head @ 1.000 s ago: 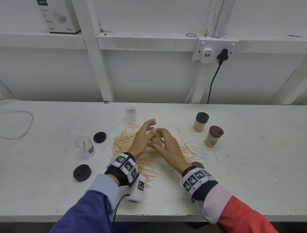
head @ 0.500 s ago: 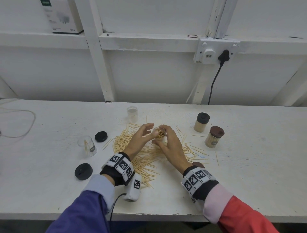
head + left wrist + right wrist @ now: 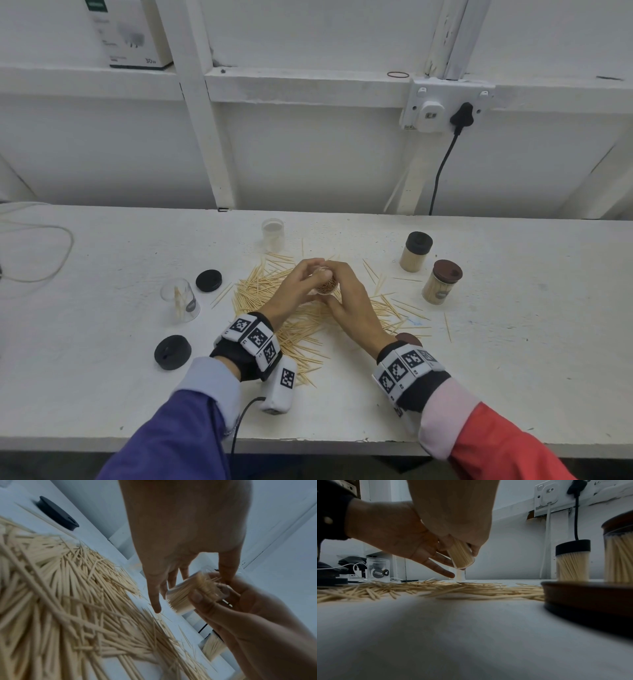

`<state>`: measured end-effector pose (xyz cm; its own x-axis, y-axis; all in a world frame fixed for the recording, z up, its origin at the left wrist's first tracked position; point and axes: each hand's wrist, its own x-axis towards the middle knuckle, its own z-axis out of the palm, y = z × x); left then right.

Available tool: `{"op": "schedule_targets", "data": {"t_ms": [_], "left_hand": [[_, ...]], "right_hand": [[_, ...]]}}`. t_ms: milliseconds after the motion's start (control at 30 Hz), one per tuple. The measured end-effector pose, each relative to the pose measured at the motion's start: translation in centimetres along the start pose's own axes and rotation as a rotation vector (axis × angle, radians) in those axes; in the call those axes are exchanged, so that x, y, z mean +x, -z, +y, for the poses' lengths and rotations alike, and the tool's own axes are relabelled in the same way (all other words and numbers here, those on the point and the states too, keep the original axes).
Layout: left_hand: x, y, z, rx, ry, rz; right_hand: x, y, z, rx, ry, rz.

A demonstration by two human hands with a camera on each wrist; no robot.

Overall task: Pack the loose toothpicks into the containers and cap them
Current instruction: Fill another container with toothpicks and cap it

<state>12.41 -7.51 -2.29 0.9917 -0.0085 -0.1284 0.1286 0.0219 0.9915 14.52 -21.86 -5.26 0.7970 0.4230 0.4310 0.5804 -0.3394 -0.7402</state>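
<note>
Clear toothpick container [image 3: 327,285], packed full, held tilted above loose toothpicks [image 3: 274,294] at counter [image 3: 102,342] centre. Container clamped between right hand [image 3: 352,301] fingers and thumb; left hand [image 3: 294,287] fingertips pinched at its open rim, little finger stretched down. Two capped full containers stood right: black-capped [image 3: 415,251], brown-capped [image 3: 442,281]. Two uncapped clear containers left and behind: one [image 3: 180,299] near-empty, other [image 3: 273,234] beyond pile. Black caps [image 3: 209,280], [image 3: 172,352] lying left; brown cap [image 3: 590,599] beside right wrist.
</note>
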Motion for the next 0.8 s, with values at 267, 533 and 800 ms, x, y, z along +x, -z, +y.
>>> {"op": "schedule_targets", "data": {"t_ms": [267,533,800], "left_hand": [[0.12,-0.01,0.00,0.032,0.004,0.017],[0.23,0.24,-0.34,0.182,-0.063,0.014],[0.19,-0.04,0.12,0.123,-0.044,0.029]], "right_hand": [[0.03,0.05,0.07,-0.005,0.025,-0.008],[0.12,-0.02,0.07,0.023,-0.005,0.005],[0.16,-0.15,0.09,0.016,0.023,0.002]]}}
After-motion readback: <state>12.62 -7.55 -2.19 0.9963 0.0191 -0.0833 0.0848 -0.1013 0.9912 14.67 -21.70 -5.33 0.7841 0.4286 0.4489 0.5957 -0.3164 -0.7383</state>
